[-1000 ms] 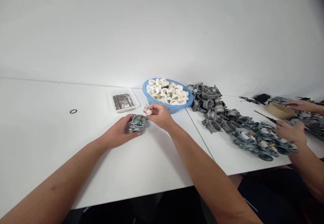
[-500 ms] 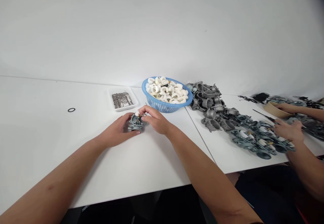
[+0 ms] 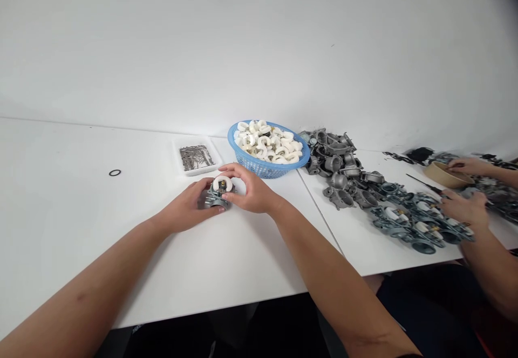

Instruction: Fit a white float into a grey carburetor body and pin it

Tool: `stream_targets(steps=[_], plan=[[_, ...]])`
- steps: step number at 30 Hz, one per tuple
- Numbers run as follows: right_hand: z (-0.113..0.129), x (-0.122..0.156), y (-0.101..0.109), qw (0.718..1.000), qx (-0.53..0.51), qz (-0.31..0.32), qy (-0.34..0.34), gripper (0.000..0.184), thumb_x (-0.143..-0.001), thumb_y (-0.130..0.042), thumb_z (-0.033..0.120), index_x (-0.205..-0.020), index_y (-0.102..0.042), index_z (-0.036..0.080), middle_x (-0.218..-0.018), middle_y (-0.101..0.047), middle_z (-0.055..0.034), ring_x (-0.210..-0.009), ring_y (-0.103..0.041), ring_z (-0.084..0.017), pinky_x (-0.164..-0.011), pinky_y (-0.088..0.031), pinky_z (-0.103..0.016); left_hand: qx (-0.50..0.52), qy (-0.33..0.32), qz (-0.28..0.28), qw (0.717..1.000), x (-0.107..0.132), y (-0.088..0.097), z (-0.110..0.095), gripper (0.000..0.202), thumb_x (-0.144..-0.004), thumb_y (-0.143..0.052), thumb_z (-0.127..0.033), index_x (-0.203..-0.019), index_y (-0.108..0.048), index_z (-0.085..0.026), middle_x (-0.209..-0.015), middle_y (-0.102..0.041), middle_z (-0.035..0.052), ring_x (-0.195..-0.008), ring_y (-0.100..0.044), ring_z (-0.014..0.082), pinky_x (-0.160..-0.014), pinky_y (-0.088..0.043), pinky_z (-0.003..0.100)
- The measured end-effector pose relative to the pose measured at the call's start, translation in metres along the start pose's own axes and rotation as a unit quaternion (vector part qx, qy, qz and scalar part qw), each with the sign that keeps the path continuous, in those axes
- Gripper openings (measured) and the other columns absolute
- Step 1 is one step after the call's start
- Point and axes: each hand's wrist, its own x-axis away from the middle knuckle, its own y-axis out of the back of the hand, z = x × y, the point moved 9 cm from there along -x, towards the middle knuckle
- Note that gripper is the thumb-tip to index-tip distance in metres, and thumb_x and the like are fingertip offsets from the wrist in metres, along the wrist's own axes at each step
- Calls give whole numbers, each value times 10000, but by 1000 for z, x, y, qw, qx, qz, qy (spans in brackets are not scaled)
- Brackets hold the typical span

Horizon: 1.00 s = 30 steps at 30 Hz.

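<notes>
Left hand point(image 3: 186, 205) closed round carburetor body point(image 3: 211, 201), body low at tabletop point(image 3: 121, 250), apparently resting on it. Right hand point(image 3: 250, 191) curled, fingers pinching white float point(image 3: 223, 184) on top of body; seating unclear, fingers partly hide it. Blue plastic basket point(image 3: 263, 170) just beyond right hand.

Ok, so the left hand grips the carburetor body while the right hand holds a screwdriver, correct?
Not quite: the head view shows the right hand holds no screwdriver; it is on a white float seated on the carburetor body. The left hand does grip that body.
</notes>
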Motion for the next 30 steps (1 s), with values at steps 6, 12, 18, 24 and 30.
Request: stream_targets(steps=[6,12,18,24,30], plan=[[-9,-3,-1,997,-62,50,0,502,-832,-737,340,-1312,-606,269,-1372,-609,-58,-1366,-508,-256,-1108,-447,-433,-107,4,-58,993,-1,10,7,735,-749,-716,-647,-1370,-511,-312,-1424,-531,104,-1347,-463,385,-966,-544,493],[-18,-1,-10,989,-103,102,-26,558,-941,-626,374,-1473,-477,302,-1602,-380,-38,-1509,-311,-254,-1216,-326,-476,-108,18,-59,992,0,11,5,769,-724,-711,-681,-1354,-525,-281,-1429,-528,112,-1375,-431,397,-988,-539,506],[-19,0,-6,990,-114,80,-38,412,-942,-623,367,-1340,-535,305,-1544,-449,-37,-1500,-331,-224,-1171,-386,-448,-82,-28,-71,994,3,14,-2,844,-726,-752,-631,-1448,-443,-322,-1513,-474,77,-1443,-364,364,-1148,-404,527],[-20,-1,2,996,-77,44,-31,329,-899,-671,346,-1202,-562,275,-1397,-551,-49,-1436,-418,-229,-1141,-405,-446,-54,-58,-75,994,5,15,-9,794,-748,-759,-600,-1444,-473,-345,-1520,-479,44,-1425,-405,326,-1188,-352,508],[-26,-2,-3,992,-94,78,-36,445,-818,-765,354,-1201,-563,252,-1383,-552,-62,-1411,-444,-245,-1166,-361,-455,-54,-46,-78,994,5,17,-11,739,-728,-776,-601,-1381,-537,-353,-1458,-537,29,-1364,-474,325,-1152,-400,489]])
